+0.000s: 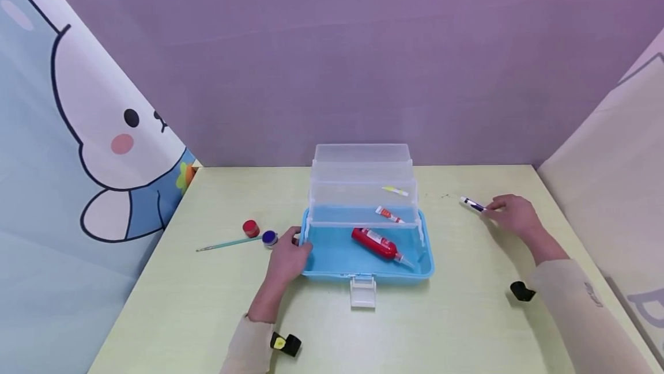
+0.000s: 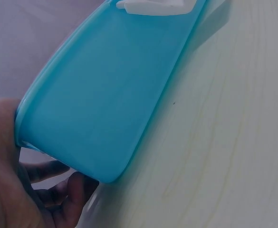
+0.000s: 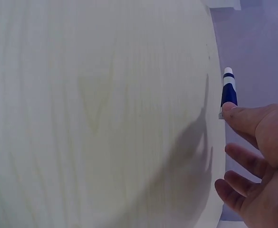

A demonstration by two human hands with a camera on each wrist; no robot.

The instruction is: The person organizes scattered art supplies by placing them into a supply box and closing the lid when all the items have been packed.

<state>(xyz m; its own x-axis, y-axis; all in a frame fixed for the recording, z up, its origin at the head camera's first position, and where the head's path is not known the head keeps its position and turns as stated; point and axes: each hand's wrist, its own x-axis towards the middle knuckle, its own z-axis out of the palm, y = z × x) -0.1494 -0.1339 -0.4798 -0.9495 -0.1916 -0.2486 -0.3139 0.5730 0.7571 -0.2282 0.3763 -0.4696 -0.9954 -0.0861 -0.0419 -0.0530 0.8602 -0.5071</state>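
My left hand [image 1: 287,257] grips the left rim of a blue plastic box [image 1: 328,254], thumb over the edge and fingers down the outside wall. In the left wrist view the fingers curl below the box's corner. The box's clear tiered trays [image 1: 342,194] stand raised at its back. A red bottle with a pointed nozzle [image 1: 377,243] lies inside. My right hand [image 1: 513,214] pinches the crimped end of a small blue and white paint tube [image 1: 473,204], well right of the box. In the right wrist view that tube [image 3: 229,88] points up past the thumb, the other fingers spread.
A small red-and-white tube [image 1: 389,215] and a yellow-and-white one [image 1: 395,191] lie in the trays. Left of the box are a red paint pot [image 1: 251,228], a blue-lidded pot [image 1: 270,238] and a teal paintbrush [image 1: 229,244]. The white latch [image 1: 363,293] hangs down in front.
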